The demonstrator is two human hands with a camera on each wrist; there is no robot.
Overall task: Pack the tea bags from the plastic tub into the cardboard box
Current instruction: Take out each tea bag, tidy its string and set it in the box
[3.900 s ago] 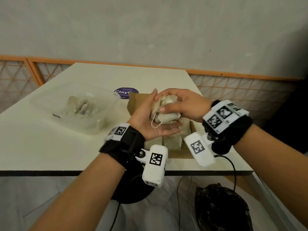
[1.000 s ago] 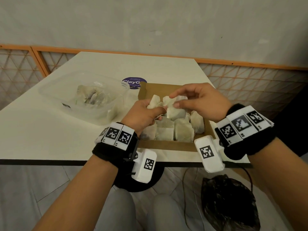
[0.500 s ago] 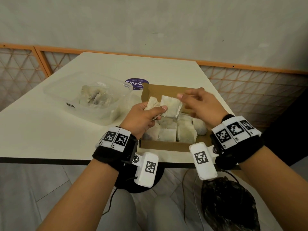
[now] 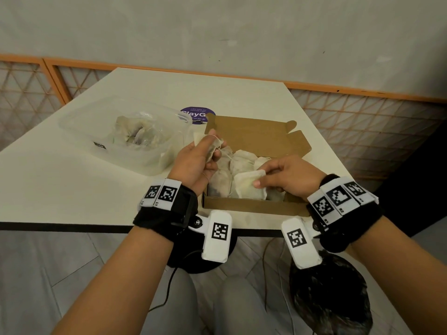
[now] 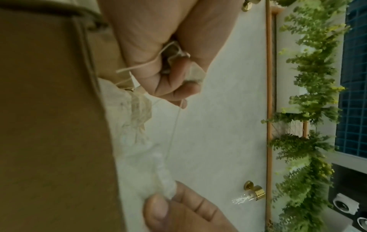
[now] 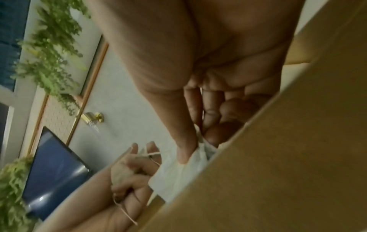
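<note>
One tea bag pinched between right fingers

Plain grey wall, lightly marked, behind a cream-topped table with a dark front edge. Orange-framed lattice panelling runs along the wall base on both sides. Floor of pale grey tiles. A black round table base and a black plastic bag sit under the table. Wrist views show hanging green foliage, brass wall fittings and a blue panel
</note>
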